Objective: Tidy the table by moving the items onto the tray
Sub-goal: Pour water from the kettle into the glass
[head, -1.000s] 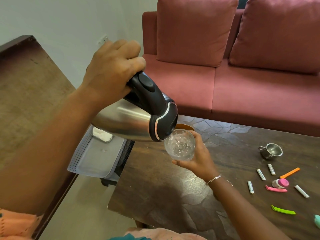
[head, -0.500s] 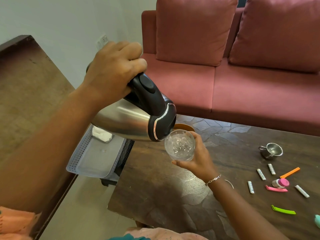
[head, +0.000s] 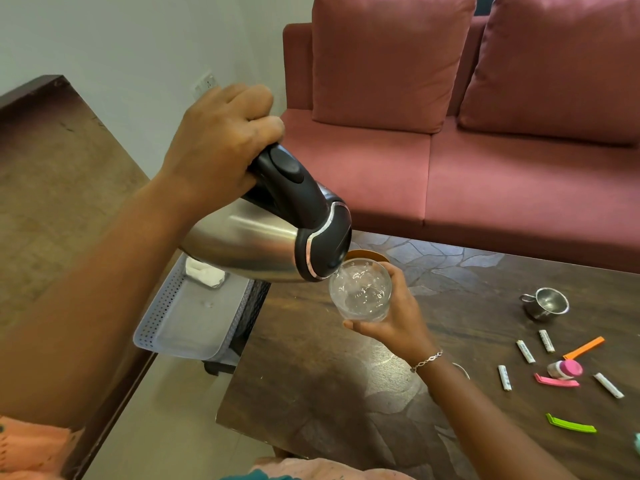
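1. The kettle (head: pixel 249 251) hides the far end of the tray (head: pixel 194 323). Only part of a white lump (head: pixel 204 273) in the tray shows under the kettle's steel belly, and I cannot tell what it is.
2. Behind the glass (head: pixel 360 292) a brown round rim (head: pixel 367 254) peeks out; the rest of it is covered.
3. A teal thing (head: pixel 636 441) is cut off at the right edge of the tabletop (head: pixel 311 393) and cannot be made out.
4. The left hand (head: pixel 221 147) is wrapped tight round the kettle's black handle. The kettle is tipped over, its spout at the rim of the glass.
5. The right hand (head: pixel 394 323) grips the glass from below and behind, above the tabletop near its far left corner. Clear liquid glints inside; the stream itself is hard to see.
6. The tray lies off the table, just past its left edge and lower down, on something dark.
7. Near the right edge of the tabletop lie a steel cup (head: pixel 547 304), four white sachets (head: pixel 525 351), an orange clip (head: pixel 583 348), a pink clip (head: pixel 556 381), a green clip (head: pixel 570 424) and a small pink-capped bottle (head: pixel 566 370).
8. Against a second ago little differs: both grips are the same, the kettle keeps its tilt, and the small things on the tabletop lie where they lay.
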A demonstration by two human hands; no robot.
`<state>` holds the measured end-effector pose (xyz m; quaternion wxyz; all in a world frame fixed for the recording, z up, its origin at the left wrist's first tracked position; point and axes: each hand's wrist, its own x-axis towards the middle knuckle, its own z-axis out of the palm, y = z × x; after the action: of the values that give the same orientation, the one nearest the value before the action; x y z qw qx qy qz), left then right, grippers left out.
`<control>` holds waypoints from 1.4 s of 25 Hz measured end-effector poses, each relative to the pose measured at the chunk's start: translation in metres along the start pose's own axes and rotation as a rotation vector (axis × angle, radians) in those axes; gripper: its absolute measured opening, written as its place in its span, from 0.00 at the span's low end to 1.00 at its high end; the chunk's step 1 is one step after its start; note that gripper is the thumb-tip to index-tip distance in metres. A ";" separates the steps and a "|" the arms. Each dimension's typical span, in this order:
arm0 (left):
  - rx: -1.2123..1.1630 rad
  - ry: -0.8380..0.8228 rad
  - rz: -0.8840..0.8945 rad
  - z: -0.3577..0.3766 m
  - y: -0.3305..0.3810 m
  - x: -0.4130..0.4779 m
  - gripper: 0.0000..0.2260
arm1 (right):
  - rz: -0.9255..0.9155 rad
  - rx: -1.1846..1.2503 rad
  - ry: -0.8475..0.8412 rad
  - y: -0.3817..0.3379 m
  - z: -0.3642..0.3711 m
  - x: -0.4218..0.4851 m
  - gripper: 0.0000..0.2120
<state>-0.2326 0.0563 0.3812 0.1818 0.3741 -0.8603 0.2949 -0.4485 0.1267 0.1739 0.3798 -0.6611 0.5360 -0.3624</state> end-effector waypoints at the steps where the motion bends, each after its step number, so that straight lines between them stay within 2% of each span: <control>1: -0.010 -0.006 -0.023 0.001 -0.002 -0.002 0.06 | -0.006 0.001 0.004 -0.001 -0.001 0.001 0.42; 7: -0.157 0.010 -0.258 0.013 -0.016 -0.021 0.05 | -0.043 0.029 0.034 -0.009 -0.005 0.013 0.42; 11: -0.275 0.123 -0.456 0.019 -0.030 -0.040 0.06 | -0.049 0.060 0.051 -0.013 -0.006 0.021 0.42; 16: -0.309 0.220 -0.772 0.028 -0.052 -0.073 0.11 | -0.053 0.045 0.073 -0.023 -0.001 0.029 0.42; 19: -0.299 0.251 -0.960 0.031 -0.056 -0.094 0.08 | -0.052 0.030 0.091 -0.029 0.007 0.033 0.43; 23: -0.212 0.211 -1.184 0.033 -0.063 -0.126 0.06 | -0.077 0.048 0.072 -0.042 0.026 0.041 0.43; 27: -0.249 0.136 -1.437 0.048 -0.080 -0.167 0.09 | -0.085 0.065 0.062 -0.058 0.052 0.050 0.42; 30: -0.380 0.075 -1.682 0.064 -0.093 -0.202 0.12 | -0.087 0.063 0.031 -0.070 0.077 0.062 0.43; 33: -0.597 0.105 -1.938 0.083 -0.103 -0.232 0.14 | -0.099 0.056 0.012 -0.084 0.103 0.075 0.44; 35: -0.693 0.093 -2.047 0.100 -0.108 -0.256 0.17 | -0.108 0.050 -0.003 -0.092 0.118 0.083 0.44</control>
<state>0.0067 0.0707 0.2085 0.4701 0.8318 -0.1682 -0.2424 -0.2902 0.0708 0.2091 0.3771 -0.6798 0.4899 -0.3946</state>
